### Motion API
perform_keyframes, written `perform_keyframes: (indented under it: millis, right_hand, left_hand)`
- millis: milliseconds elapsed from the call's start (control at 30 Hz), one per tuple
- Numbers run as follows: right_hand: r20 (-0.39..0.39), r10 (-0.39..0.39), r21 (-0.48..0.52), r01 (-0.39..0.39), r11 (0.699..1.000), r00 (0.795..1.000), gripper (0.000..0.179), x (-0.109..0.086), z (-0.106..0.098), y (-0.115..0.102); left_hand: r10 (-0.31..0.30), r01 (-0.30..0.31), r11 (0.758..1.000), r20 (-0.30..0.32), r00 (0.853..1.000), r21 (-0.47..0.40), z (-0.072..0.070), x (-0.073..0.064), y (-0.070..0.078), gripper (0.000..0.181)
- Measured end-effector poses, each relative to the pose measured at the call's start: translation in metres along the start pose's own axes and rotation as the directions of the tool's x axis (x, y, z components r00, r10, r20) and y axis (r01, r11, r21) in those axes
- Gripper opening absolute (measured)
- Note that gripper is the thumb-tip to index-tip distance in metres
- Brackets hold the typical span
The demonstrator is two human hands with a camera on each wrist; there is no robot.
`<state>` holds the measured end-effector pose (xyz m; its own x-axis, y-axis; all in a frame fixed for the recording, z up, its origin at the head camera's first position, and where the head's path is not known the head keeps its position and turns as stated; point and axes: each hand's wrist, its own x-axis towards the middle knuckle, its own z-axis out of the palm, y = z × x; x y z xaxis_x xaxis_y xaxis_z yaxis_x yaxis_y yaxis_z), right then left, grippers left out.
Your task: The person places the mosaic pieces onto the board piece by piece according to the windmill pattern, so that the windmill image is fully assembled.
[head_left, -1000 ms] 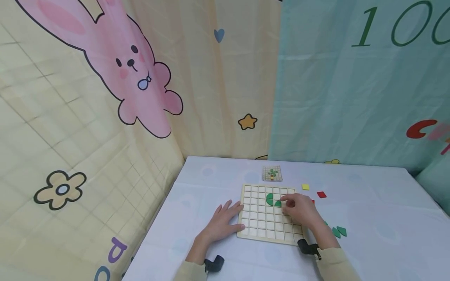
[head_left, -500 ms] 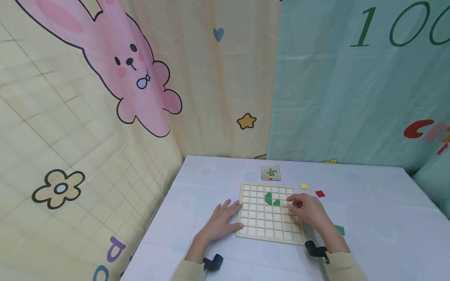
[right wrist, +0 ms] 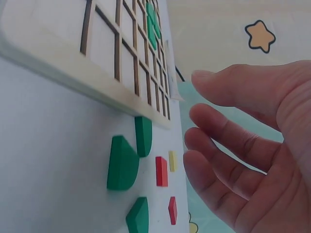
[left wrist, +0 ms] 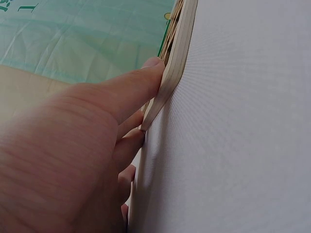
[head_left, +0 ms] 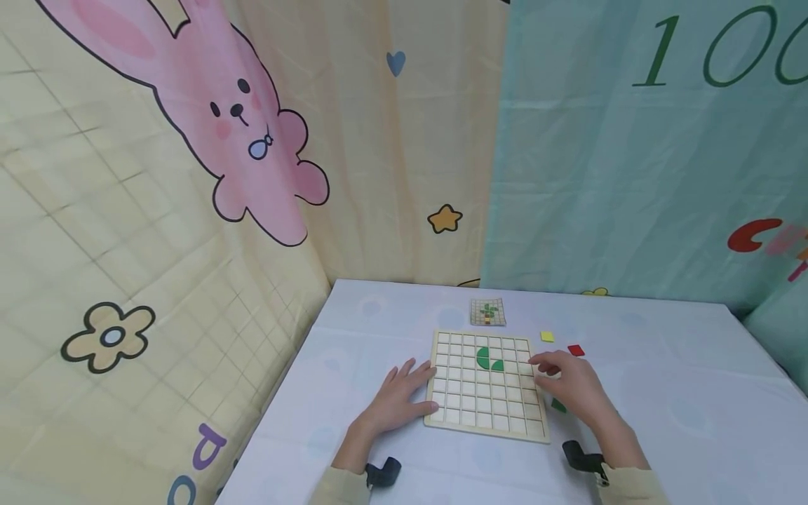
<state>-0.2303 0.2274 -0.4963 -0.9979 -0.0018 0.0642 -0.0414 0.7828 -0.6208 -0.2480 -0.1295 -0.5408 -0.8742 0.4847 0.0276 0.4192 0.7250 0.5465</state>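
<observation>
A square wooden grid board (head_left: pixel 486 386) lies on the white table, with green quarter-round tiles (head_left: pixel 482 358) set in a few of its cells. My left hand (head_left: pixel 400 400) rests at the board's left edge, fingers and thumb spread. In the left wrist view its thumb (left wrist: pixel 141 80) touches the board's rim. My right hand (head_left: pixel 571 386) hovers by the board's right edge, holding nothing, fingers loosely bent and apart from the thumb. Beside the board in the right wrist view lie several loose green tiles (right wrist: pixel 122 164), red tiles (right wrist: pixel 162 171) and a yellow tile (right wrist: pixel 172 161).
A small pattern card (head_left: pixel 487 312) with a printed grid and coloured figure lies behind the board. Patterned cloth (head_left: pixel 404 175) hangs behind and to the left of the table (head_left: pixel 669 379).
My right hand has drawn back rightward from over the board's green tiles to its right edge. My left hand stays at the left edge.
</observation>
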Motion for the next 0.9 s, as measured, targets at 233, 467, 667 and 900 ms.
perform_keyframes:
  millis: [233,467,667,900]
  right_hand:
    - [-0.002,0.014,-0.040,-0.015,0.999,1.000,0.036,-0.005,-0.004,0.009]
    - [0.016,0.056,-0.069,-0.054,0.996,0.998,0.034,-0.004,-0.007,0.021]
    - [0.032,0.080,-0.079,-0.078,0.994,0.996,0.033,-0.003,-0.002,0.027]
    - [0.050,0.050,-0.112,-0.045,0.993,0.997,0.035,0.004,0.003,0.030]
  left_hand:
    - [-0.001,0.001,1.000,0.003,1.000,0.008,-0.001,0.000,0.000,0.072]
    - [-0.002,0.002,1.000,0.004,1.000,-0.010,-0.001,-0.001,0.003,0.072]
    - [-0.002,0.002,1.000,-0.003,1.000,-0.011,0.000,-0.002,0.003,0.072]
    - [-0.010,0.010,1.000,-0.004,1.000,-0.012,-0.001,-0.002,0.004,0.071]
